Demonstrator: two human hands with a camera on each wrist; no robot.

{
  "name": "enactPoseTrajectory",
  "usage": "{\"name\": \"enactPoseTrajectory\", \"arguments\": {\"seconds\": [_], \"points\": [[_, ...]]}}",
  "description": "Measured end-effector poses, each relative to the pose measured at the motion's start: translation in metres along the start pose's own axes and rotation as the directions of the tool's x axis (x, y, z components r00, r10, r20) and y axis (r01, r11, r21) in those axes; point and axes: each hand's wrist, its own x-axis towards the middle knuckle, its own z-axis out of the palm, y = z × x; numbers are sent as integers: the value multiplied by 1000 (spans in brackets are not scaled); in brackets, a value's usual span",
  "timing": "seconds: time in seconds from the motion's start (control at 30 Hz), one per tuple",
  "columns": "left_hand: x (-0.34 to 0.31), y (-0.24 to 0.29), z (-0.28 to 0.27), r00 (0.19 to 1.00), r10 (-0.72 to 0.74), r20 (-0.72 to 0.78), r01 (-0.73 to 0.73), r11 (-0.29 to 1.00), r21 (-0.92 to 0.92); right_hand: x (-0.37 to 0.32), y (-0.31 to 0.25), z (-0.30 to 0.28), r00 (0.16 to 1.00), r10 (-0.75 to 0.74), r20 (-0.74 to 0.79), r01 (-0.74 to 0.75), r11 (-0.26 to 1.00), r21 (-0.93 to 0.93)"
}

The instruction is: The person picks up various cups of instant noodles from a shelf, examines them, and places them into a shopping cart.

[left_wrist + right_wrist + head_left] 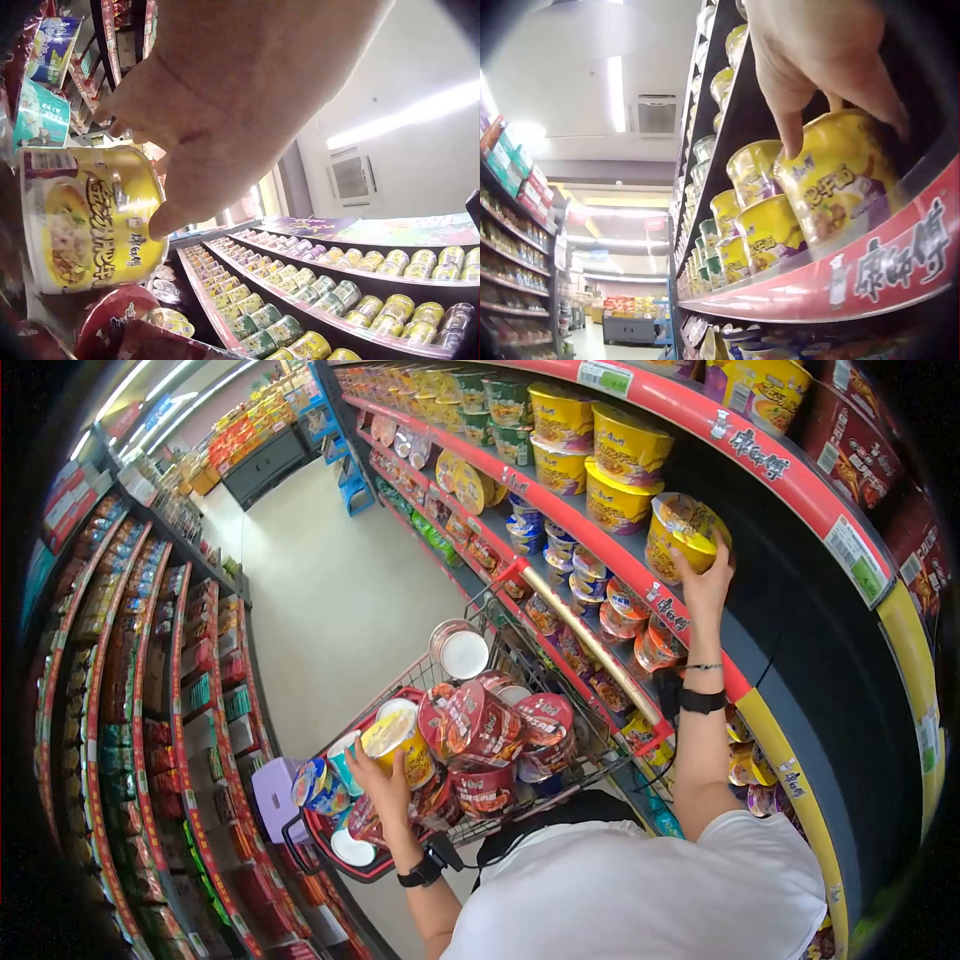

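Note:
My right hand (pixel 708 582) grips a yellow instant noodle cup (pixel 668 542) by its upper part, thumb on one side and fingers on the other. In the right wrist view, this tilted cup (pixel 838 187) is right at the red-edged shelf lip, beside a stack of matching cups (pixel 769 232). Down at the shopping cart (pixel 575 622), my left hand (pixel 384 788) holds another yellow noodle cup (pixel 408 745) among the heaped cups. The left wrist view shows that cup (pixel 97 217) lying sideways, with my thumb against its base end.
Red-brown noodle cups (pixel 482 725) are piled in the cart. A purple flap (pixel 283 800) sits by its near left end. Stocked shelves (pixel 150 690) line the aisle's left side. Blue step-like racks (pixel 350 490) stand farther along, beyond the pale floor (pixel 300 590).

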Motion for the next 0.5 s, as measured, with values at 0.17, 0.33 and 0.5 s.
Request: {"name": "enactPoseTrajectory", "arguments": {"seconds": [0.17, 0.33, 0.5], "points": [[-3, 37, -7, 997, 58, -46, -59, 998, -26, -2, 12, -2, 983, 59, 172, -126, 901, 415], [-3, 72, -17, 990, 133, -50, -133, 991, 12, -37, -40, -44, 996, -69, 61, 20, 809, 587], [0, 127, -22, 972, 233, -18, -230, 945, -234, -77, -59, -46, 839, -113, 532, -430, 460, 777]]}}
